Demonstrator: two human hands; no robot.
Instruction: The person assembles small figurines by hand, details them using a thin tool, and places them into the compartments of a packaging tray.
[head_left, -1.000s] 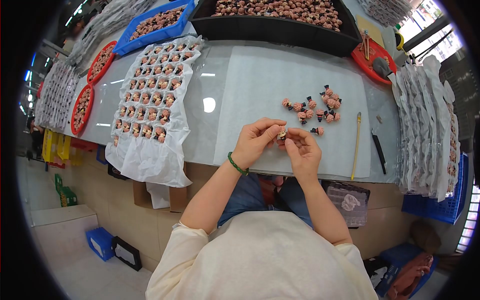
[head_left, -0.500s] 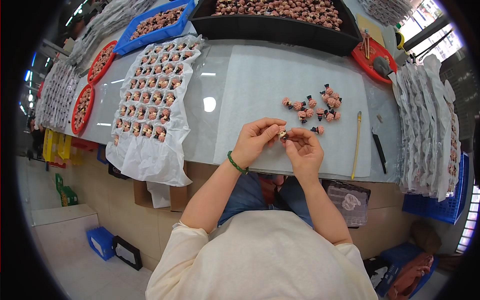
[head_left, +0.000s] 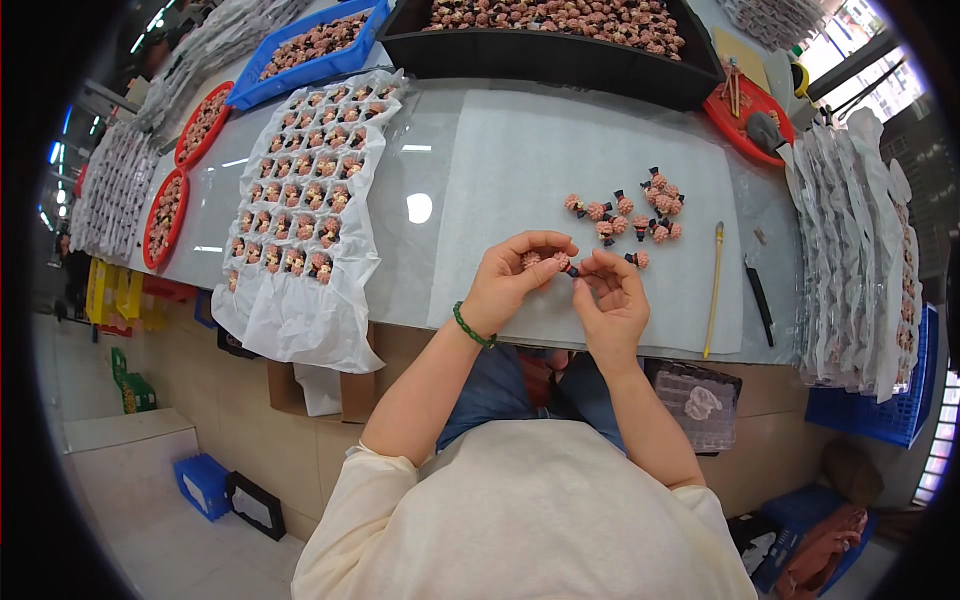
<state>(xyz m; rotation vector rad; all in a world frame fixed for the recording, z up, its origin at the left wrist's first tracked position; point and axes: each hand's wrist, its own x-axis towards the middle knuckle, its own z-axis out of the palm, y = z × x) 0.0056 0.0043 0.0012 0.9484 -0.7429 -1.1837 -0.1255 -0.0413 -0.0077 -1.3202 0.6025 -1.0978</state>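
Note:
Between my two hands is a small figurine (head_left: 562,262) with a pink, knobbly head and a dark body. My left hand (head_left: 505,287) pinches it by the head between thumb and fingers. A second pink piece (head_left: 530,260) shows inside the curl of the same hand, partly hidden. My right hand (head_left: 615,312) has its thumb and fingertips closed at the figurine's dark end. Just beyond the hands, several similar figurines (head_left: 640,229) lie loosely grouped on a white sheet (head_left: 500,150); one figurine (head_left: 638,259) lies close to my right fingertips.
A white moulded tray (head_left: 300,325) with figurines in its pockets lies left. A black bin (head_left: 540,58), a blue tray (head_left: 290,88) and red dishes (head_left: 165,220) hold more. A yellow brush (head_left: 714,290) and black pen-like tool (head_left: 759,305) lie right, beside stacked trays (head_left: 845,260).
The held figurine has turned, its dark end now pointing towards my right hand. Another pink piece has come into sight in my left hand. Both hands have shifted only slightly.

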